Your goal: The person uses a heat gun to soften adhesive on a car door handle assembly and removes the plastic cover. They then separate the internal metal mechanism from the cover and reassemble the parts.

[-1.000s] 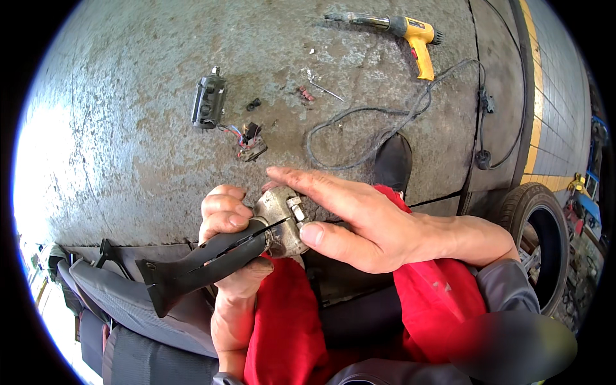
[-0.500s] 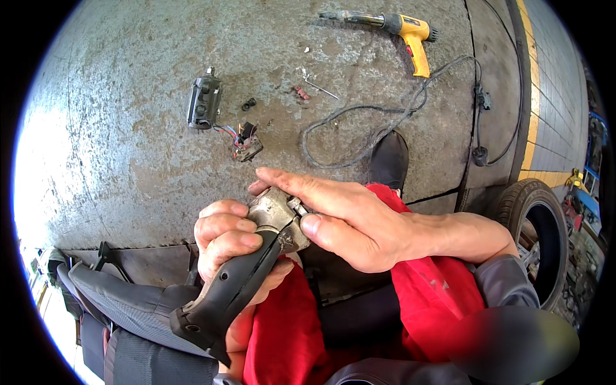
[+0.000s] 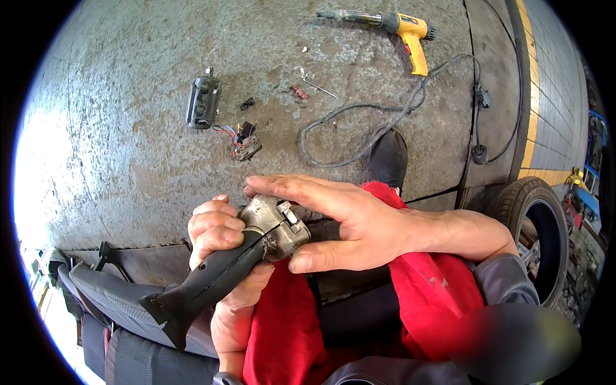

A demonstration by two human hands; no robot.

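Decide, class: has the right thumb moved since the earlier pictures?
Yes: judged against the tyre, the right thumb has moved lower and slightly left.

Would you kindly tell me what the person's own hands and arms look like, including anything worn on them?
The left hand and right hand are ungloved, with no watch in view. The left forearm is bare down to a grey cuff; the right forearm is bare up to a grey sleeve.

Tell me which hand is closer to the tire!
Right. The right hand is left of the tire, spread open; the left hand is farther left, gripping the black handle.
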